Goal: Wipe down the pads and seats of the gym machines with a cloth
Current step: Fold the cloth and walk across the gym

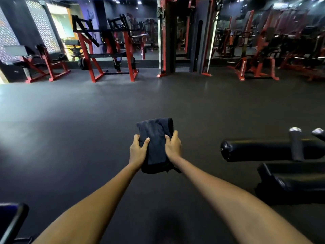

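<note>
A folded dark blue cloth is held out in front of me over the floor. My left hand grips its left edge with the thumb on top. My right hand grips its right edge the same way. To the right lies a black padded roller, with a black seat pad just below it. Neither hand touches these pads.
Dark rubber floor stretches ahead. Red-framed machines stand along the far side: a rack, a cable tower and benches at the right. A dark padded edge shows at the bottom left.
</note>
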